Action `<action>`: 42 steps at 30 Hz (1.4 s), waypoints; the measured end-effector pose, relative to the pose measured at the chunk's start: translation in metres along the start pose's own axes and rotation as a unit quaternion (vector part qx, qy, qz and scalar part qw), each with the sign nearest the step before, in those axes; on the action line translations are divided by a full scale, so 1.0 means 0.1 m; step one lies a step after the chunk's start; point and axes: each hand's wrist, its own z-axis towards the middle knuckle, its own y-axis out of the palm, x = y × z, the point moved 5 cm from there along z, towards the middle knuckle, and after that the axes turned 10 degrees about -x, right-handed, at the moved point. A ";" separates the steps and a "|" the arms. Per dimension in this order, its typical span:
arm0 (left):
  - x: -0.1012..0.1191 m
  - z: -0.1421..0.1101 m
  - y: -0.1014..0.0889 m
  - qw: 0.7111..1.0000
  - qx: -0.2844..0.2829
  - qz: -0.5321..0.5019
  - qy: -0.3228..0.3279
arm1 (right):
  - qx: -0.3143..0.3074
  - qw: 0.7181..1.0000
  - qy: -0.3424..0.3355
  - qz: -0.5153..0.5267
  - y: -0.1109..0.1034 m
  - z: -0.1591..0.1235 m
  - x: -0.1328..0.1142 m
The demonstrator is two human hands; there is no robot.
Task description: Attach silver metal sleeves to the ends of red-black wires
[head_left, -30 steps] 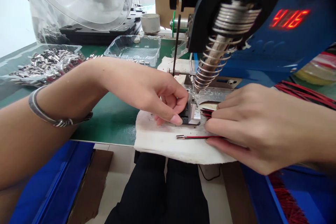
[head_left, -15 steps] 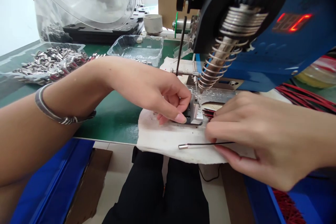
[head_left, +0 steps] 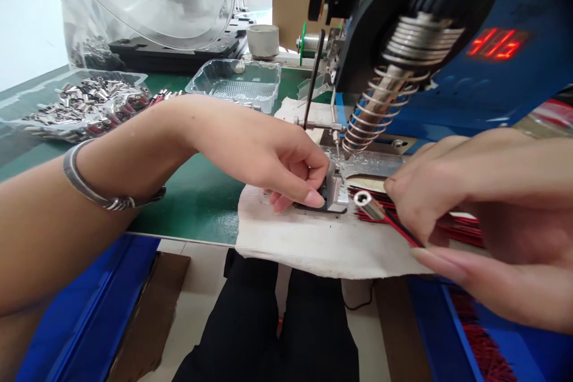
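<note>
My right hand (head_left: 483,209) pinches a red and black wire between thumb and fingers. At the wire's end is a silver barrel connector (head_left: 369,206), its round hollow mouth facing left toward the jig. My left hand (head_left: 273,161) has its fingers curled at the left side of a small metal jig (head_left: 336,188), thumb against its dark base. Whatever those fingers grip is hidden. Just above the jig hang the thin solder feed tip (head_left: 336,140) and a spring-wrapped soldering iron (head_left: 380,104). More red and black wires (head_left: 371,215) lie under and beside my right hand.
A white cloth (head_left: 295,245) covers the bench edge. Behind at left, a clear tray (head_left: 89,101) holds many metal connectors; another clear tray (head_left: 235,80) stands beside it. The blue machine (head_left: 483,95) with a red display fills the right. Blue bins (head_left: 85,310) sit below.
My right hand has moved right and up toward me, turning the connector from lying level to pointing at the camera. The display digits changed. My left hand stays at the jig.
</note>
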 end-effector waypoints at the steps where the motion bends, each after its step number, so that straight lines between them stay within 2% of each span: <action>1: 0.00 0.00 0.00 1.000 0.001 0.004 -0.001 | 0.026 0.999 0.013 0.017 -0.02 0.00 0.00; 3: -0.01 0.00 0.00 1.000 0.001 0.007 -0.005 | 0.045 0.998 0.027 0.043 -0.03 0.03 0.02; 8: -0.01 0.01 0.01 1.000 -0.002 -0.007 -0.004 | -0.020 0.997 -0.013 0.068 0.00 0.13 0.03; 13: -0.01 0.01 0.01 1.000 0.001 -0.010 -0.008 | 0.006 0.999 0.011 0.048 0.01 0.12 0.04; 22: 0.02 -0.01 0.01 1.000 -0.003 -0.013 0.000 | -0.016 0.999 0.008 0.044 0.04 0.08 0.00; 27: 0.01 -0.01 0.00 1.000 -0.001 -0.014 -0.006 | 0.011 0.999 0.016 0.050 0.06 0.07 0.03; 37: 0.02 -0.01 0.00 1.000 0.002 -0.012 -0.007 | -0.005 0.999 0.025 0.036 0.03 0.07 0.03; 42: 0.02 0.00 0.02 1.000 -0.008 -0.026 -0.010 | -0.026 0.998 -0.026 0.053 0.04 0.08 0.01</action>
